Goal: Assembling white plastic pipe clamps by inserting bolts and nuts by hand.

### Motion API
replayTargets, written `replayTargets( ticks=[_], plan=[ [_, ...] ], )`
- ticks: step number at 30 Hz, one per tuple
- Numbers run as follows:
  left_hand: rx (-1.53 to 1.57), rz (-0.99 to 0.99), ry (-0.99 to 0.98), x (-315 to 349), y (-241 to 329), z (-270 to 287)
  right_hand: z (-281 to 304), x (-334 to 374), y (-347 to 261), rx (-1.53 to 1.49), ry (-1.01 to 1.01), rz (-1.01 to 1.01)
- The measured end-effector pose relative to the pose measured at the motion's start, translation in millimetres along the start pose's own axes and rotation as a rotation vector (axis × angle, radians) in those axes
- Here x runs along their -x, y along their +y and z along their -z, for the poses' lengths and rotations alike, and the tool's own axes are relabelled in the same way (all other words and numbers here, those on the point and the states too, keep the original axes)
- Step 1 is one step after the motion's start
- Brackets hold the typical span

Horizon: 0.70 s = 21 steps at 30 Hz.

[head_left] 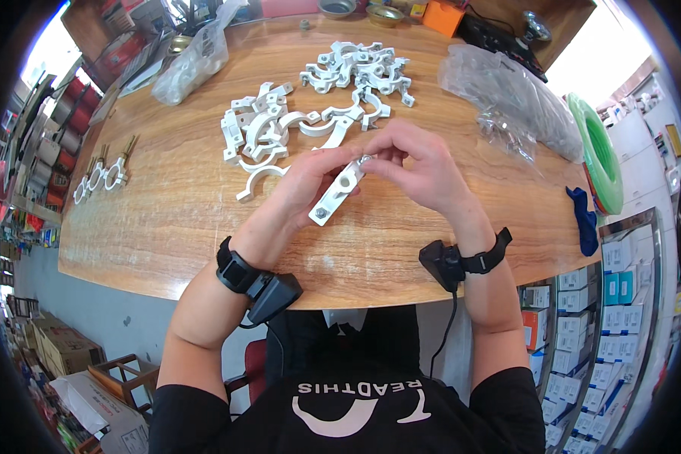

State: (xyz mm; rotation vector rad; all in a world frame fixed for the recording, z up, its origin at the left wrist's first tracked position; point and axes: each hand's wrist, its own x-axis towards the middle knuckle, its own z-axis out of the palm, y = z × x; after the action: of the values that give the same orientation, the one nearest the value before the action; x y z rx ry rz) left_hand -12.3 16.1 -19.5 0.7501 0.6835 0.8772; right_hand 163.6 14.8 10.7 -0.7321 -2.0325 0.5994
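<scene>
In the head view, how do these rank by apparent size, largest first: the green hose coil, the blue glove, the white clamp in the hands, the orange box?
1. Green hose coil
2. White clamp, held by both hands
3. Blue glove and orange box: alike; the box is farther and cut off, so unranked.

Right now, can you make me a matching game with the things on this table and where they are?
Things:
1. white clamp
2. green hose coil
3. brass-ended clamps
4. blue glove

Places:
A. left part of the table
B. right end of the table, standing on edge
C. held in both hands
D. table's right rim, below the coil

Pairs: 1-C, 2-B, 3-A, 4-D
</scene>
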Motion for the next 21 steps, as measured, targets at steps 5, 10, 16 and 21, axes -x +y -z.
replayTargets(
  ticks=[5,10,16,21],
  plan=[
    [-0.043,0.005,-0.003,0,0,-1,-1,0,1,0.001,0.003,-0.086],
    [-0.028,0.025,-0.029,-3,-2,4,3,0,1,-0.003,-0.046,-0.074],
    [0.000,-0.029,0.017,0,0,0,-1,-2,-3,-0.047,0.016,-0.047],
    [-0.019,0.021,-0.006,0,0,3,2,1,4,0.038,-0.039,-0.056]
  ],
)
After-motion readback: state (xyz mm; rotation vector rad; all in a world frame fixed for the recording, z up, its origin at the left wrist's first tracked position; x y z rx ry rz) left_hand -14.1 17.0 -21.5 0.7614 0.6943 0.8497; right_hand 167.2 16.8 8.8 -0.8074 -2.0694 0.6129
